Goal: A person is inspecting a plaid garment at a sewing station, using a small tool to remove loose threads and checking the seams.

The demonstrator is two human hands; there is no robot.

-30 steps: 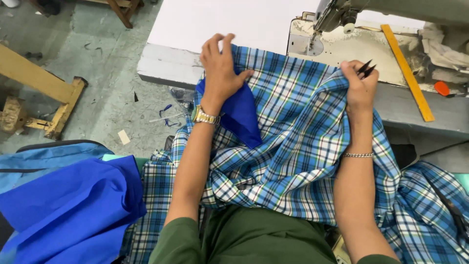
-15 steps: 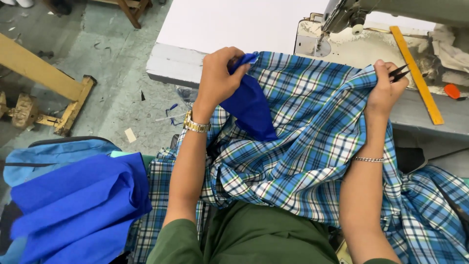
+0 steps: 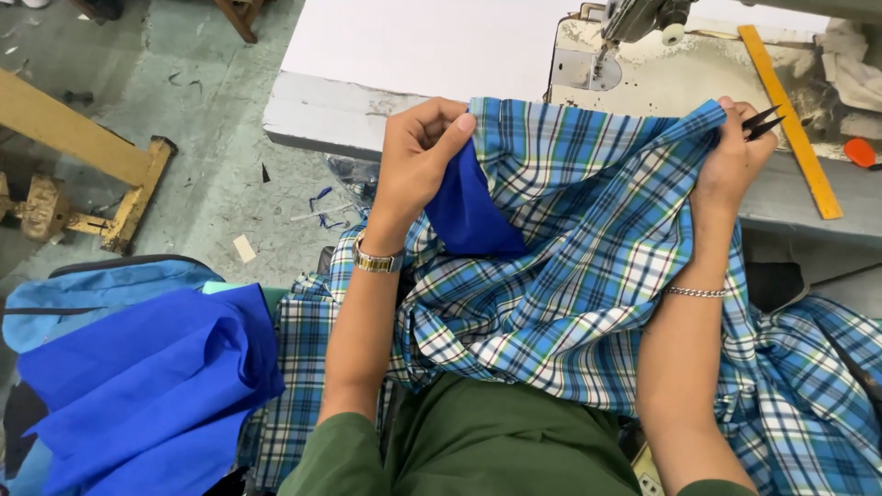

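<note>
Plaid fabric (image 3: 588,276), blue checked with a solid blue lining patch (image 3: 469,211), drapes from the sewing table's (image 3: 413,55) front edge into the lap. Left hand (image 3: 418,152) pinches the top hem beside the patch; right hand (image 3: 735,152) grips the far corner while also holding small black thread snips (image 3: 764,119). Cloth looks light, limp, creasing easily; best held along hemmed edges.

Scuffed grey concrete floor (image 3: 184,119) with thread scraps, wooden frame (image 3: 83,147) at left, white worktable (image 3: 413,46) ahead.
</note>
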